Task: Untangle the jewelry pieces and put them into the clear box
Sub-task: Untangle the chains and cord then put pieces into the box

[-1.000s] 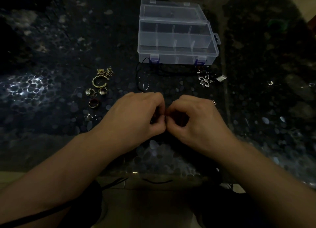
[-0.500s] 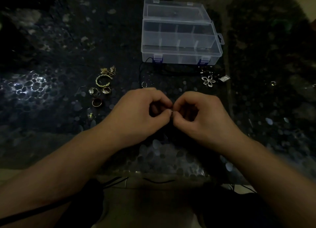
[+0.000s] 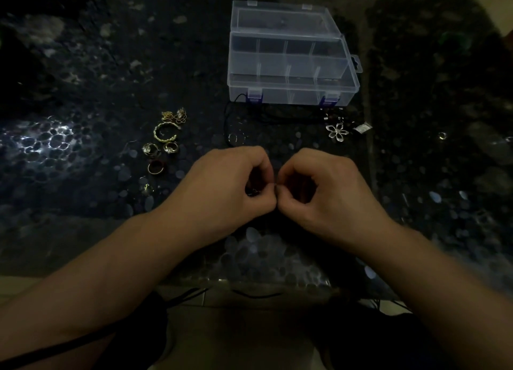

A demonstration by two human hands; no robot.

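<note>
Between the two hands, at the near middle of the table (image 3: 83, 64), a very small jewelry piece (image 3: 254, 192) is pinched; it is too small and dim to tell what kind it is. The left hand (image 3: 230, 186) has its fingers curled and its thumb and forefinger closed on the piece. The right hand (image 3: 322, 189) meets it knuckle to knuckle, fingers also curled, thumb and forefinger nipping the same spot.

Just beyond the hands a black cord (image 3: 230, 114) loops across the table, with a thin ring (image 3: 232, 138) lying by it. To the far left of the hands lies a group of gold-coloured pieces: a twisted open bangle (image 3: 163, 132), a small tangle of gold bits (image 3: 175, 115) just beyond it, two rings (image 3: 158, 148) side by side nearer, and a dark-stoned ring (image 3: 155, 167) nearest. To the far right lies a silver flower pendant (image 3: 337, 131), with a small silver tag (image 3: 363, 127) just beside it.

The clear box (image 3: 291, 92) stands at the far middle of the table, its lid open and leaning back, its divided compartments showing nothing inside. Blue clasps sit on its near wall.

The table is dark and glossy, patterned with pale pebble shapes.
</note>
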